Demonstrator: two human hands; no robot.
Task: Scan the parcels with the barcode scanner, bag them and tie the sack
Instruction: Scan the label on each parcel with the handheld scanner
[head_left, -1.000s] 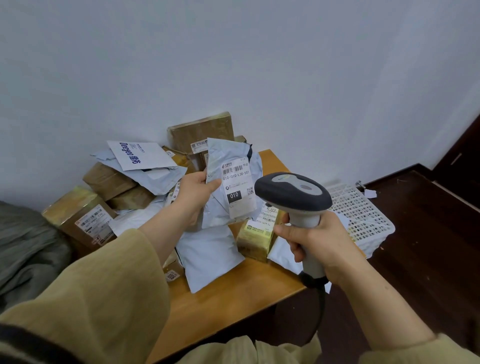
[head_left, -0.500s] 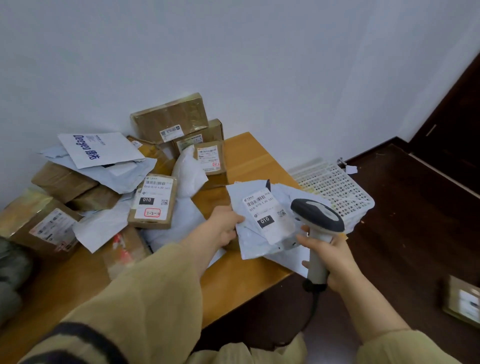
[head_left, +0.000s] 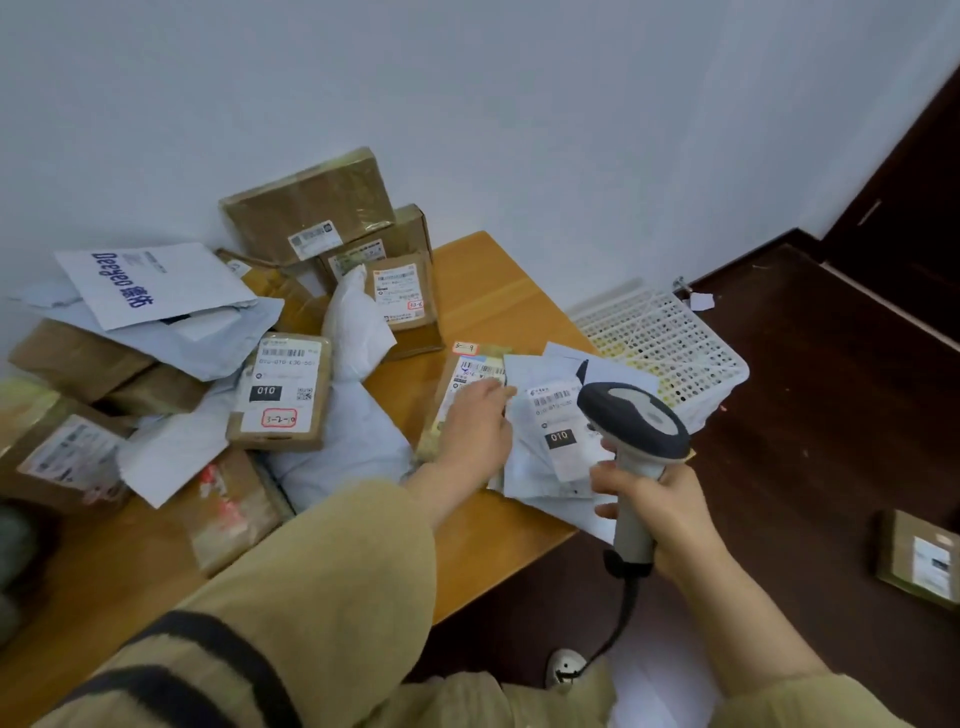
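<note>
My right hand (head_left: 657, 501) grips the handle of the grey barcode scanner (head_left: 634, 421), whose head hangs over a white mailer (head_left: 545, 441) with a "010" label. That mailer lies flat at the right end of the wooden table (head_left: 498, 291). My left hand (head_left: 475, 423) rests on a small taped box (head_left: 470, 371) beside the mailer, fingertips touching the mailer's edge. More parcels crowd the table's left and back: a brown box with a "010" label (head_left: 283, 389), stacked cartons (head_left: 306, 208), a white mailer with blue print (head_left: 150, 283) and a white plastic bag (head_left: 358, 322).
A white perforated basket (head_left: 675, 343) stands on the floor past the table's right end. One labelled box (head_left: 919, 561) lies on the dark wooden floor at the right. The scanner cable (head_left: 618, 629) hangs below my right hand. A dark door (head_left: 909, 182) is at the far right.
The white mailer came down from in front of the scanner onto the table's right end. My left hand let it go and moved onto the small taped box.
</note>
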